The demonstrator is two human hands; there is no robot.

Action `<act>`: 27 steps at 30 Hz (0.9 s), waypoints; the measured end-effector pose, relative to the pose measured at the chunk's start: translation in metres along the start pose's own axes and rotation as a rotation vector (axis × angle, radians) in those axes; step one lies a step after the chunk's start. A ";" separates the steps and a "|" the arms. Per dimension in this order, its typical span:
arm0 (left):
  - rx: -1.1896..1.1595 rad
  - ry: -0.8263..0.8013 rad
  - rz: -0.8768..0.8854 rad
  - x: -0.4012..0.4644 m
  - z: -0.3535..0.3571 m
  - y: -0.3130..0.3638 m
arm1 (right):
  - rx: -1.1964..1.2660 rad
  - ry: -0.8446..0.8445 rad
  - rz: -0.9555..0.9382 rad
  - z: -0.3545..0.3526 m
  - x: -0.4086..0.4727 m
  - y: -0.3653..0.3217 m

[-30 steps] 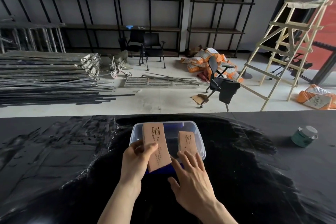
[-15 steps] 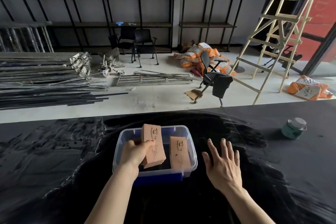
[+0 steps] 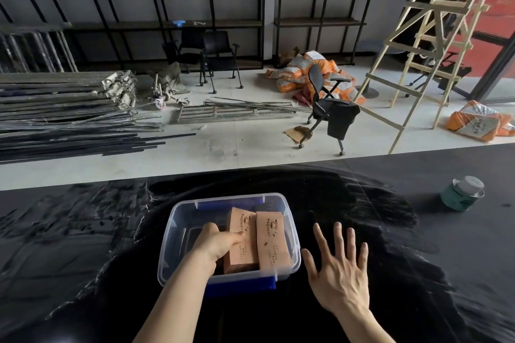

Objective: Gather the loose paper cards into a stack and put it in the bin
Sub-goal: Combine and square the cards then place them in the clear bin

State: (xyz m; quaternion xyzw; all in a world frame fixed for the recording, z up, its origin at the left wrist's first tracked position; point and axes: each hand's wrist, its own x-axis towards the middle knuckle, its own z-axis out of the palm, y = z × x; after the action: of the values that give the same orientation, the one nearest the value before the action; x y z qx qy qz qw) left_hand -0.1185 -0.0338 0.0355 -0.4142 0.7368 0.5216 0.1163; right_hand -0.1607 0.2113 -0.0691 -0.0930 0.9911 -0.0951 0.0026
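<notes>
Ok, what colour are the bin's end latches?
Blue, on a clear bin; the near latch shows best in the head view.

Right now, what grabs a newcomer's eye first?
The clear plastic bin at centre on the black table, where the left hand holds one tan card stack beside a second stack. The right hand is spread flat to its right, and a wooden ladder stands at the far right.
</notes>
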 end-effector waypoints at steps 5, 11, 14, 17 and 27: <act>0.368 0.053 0.072 -0.003 0.001 0.004 | -0.011 0.000 0.000 0.000 -0.001 -0.002; 0.496 0.108 0.157 -0.003 -0.005 0.000 | -0.006 0.007 -0.001 0.001 -0.001 -0.001; 0.491 0.113 0.191 -0.003 -0.003 0.001 | -0.012 0.006 -0.004 0.000 -0.001 0.000; 0.489 0.109 0.188 -0.003 0.000 0.001 | -0.007 0.006 0.001 -0.001 -0.001 -0.001; 0.442 0.121 0.208 -0.004 -0.003 -0.001 | 0.004 0.020 0.001 -0.001 -0.001 -0.002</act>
State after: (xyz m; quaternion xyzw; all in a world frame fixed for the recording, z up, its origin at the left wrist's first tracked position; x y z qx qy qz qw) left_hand -0.1146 -0.0350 0.0384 -0.3312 0.8772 0.3313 0.1056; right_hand -0.1590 0.2100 -0.0681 -0.0916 0.9909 -0.0981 -0.0072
